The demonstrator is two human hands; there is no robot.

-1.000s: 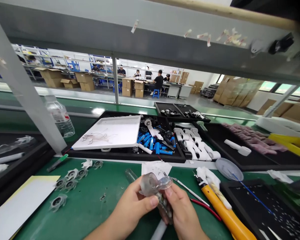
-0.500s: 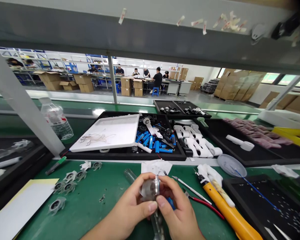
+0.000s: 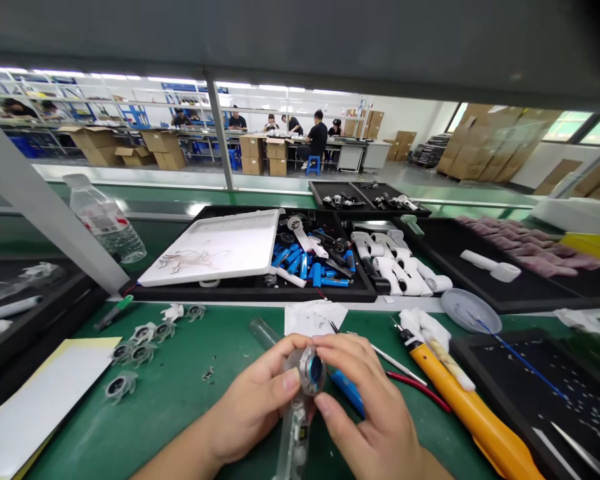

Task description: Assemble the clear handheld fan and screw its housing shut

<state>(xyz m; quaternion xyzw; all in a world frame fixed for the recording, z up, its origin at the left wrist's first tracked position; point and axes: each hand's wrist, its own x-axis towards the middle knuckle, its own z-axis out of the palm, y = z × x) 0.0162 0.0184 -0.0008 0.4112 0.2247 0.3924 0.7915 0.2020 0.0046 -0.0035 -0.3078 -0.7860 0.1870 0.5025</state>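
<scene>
My left hand and my right hand both grip a clear plastic handheld fan body above the green mat. Its round head has a blue-tinted centre and faces up toward me. A blue cylindrical piece lies partly hidden under my right hand. Just beyond my fingers lie a clear plastic tube and a white paper sheet. Red-handled cutters and a yellow-handled tool lie to the right of my right hand. Grey fan parts sit left of my left hand.
A black tray ahead holds a white lid and blue cells. White fan bodies lie to its right. A water bottle stands at left, beyond a grey post. Co-workers sit at distant benches.
The clear fan body has turned in my hands, its round head now facing up toward me. The blue piece shows more fully under my right hand. The view has tilted lower.
</scene>
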